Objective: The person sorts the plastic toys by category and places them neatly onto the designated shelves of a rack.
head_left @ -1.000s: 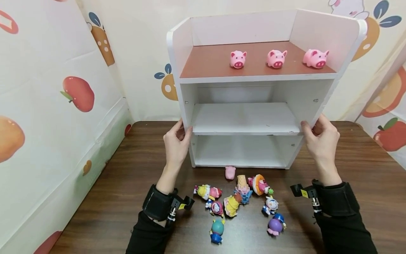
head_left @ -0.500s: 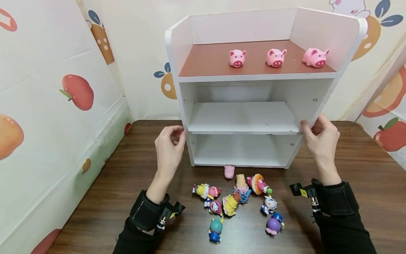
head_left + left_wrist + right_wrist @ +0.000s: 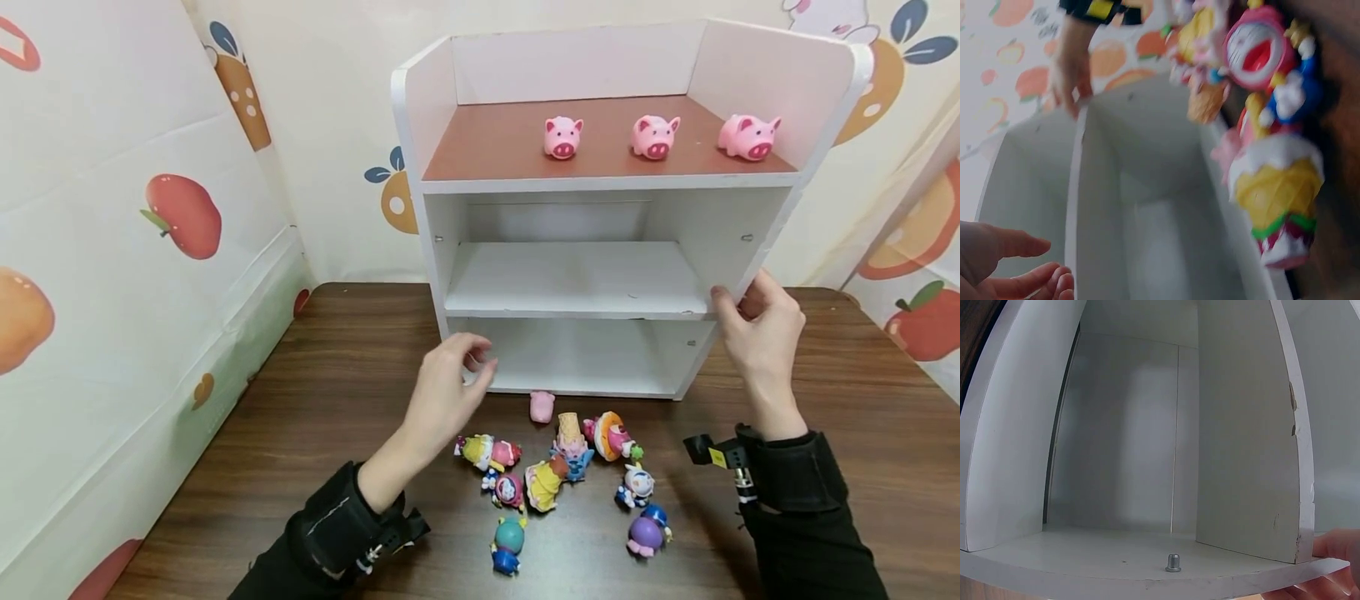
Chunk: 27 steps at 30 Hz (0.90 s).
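My left hand (image 3: 447, 392) hovers before the lower left of a white shelf unit (image 3: 577, 279), thumb and fingers loosely bent with nothing between them. In the left wrist view, the left hand's fingertips (image 3: 1044, 278) are parted. My right hand (image 3: 761, 337) grips the unit's right side panel at the middle shelf's height; its thumb lies on the front edge in the right wrist view, fingers round the outer side. A small pink toy pig (image 3: 542, 407) lies at the unit's foot, right of the left hand. Several toy figures (image 3: 546, 483) lie on the table below it.
Three pink toy pigs stand in a row on the brown top shelf: left pig (image 3: 562, 138), middle pig (image 3: 655, 138) and right pig (image 3: 748, 138). A metal shelf pin (image 3: 1173, 562) sticks out of a side panel. Patterned walls (image 3: 337, 100) enclose the wooden table (image 3: 300, 433).
My left hand has let go of the unit's left side, drawn back, then swung right and toward me, in front of the lower compartment. The right hand stays at the right panel.
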Tool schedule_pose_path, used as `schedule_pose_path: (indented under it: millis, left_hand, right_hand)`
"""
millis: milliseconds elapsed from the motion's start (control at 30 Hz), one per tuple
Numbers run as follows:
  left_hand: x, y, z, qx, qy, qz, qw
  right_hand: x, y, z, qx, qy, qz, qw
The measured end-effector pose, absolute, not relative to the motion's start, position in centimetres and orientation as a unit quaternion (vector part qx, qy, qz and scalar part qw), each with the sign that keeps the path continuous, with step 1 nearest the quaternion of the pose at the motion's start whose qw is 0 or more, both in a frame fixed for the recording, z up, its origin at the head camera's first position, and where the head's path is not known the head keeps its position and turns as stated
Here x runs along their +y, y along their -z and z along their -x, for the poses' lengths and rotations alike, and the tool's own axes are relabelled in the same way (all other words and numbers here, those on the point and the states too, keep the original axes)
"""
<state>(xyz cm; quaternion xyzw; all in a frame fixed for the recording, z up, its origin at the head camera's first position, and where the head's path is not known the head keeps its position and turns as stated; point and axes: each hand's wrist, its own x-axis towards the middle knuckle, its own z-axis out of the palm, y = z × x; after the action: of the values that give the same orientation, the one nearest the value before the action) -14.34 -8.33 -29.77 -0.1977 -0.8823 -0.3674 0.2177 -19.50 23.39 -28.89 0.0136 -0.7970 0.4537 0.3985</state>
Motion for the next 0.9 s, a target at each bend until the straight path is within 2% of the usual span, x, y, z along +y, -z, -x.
schedule_pose_path:
  millis: [267, 500, 700, 900]
  left_hand:
    - [-5.6, 30.7, 14.8, -0.933, 0.254, 0.233, 0.109]
    - [-4.2, 31.4, 16.1, -0.956, 0.169, 0.238, 0.036]
    - [-3.5, 31.7, 17.1, -0.96, 0.155, 0.231, -0.027]
    - [-2.7, 32.5, 17.9, -0.964, 0.122, 0.231, -0.052]
  right_hand:
    - [23.5, 28.8, 19.5, -0.796, -0.46, -0.01, 0.393]
    - [23.5, 28.9, 19.6, -0.797, -0.461, -0.009, 0.391]
    - [23.5, 28.9, 19.7, -0.79, -0.464, -0.009, 0.401]
    - [23.6, 28.9, 19.8, -0.79, -0.463, -0.008, 0.402]
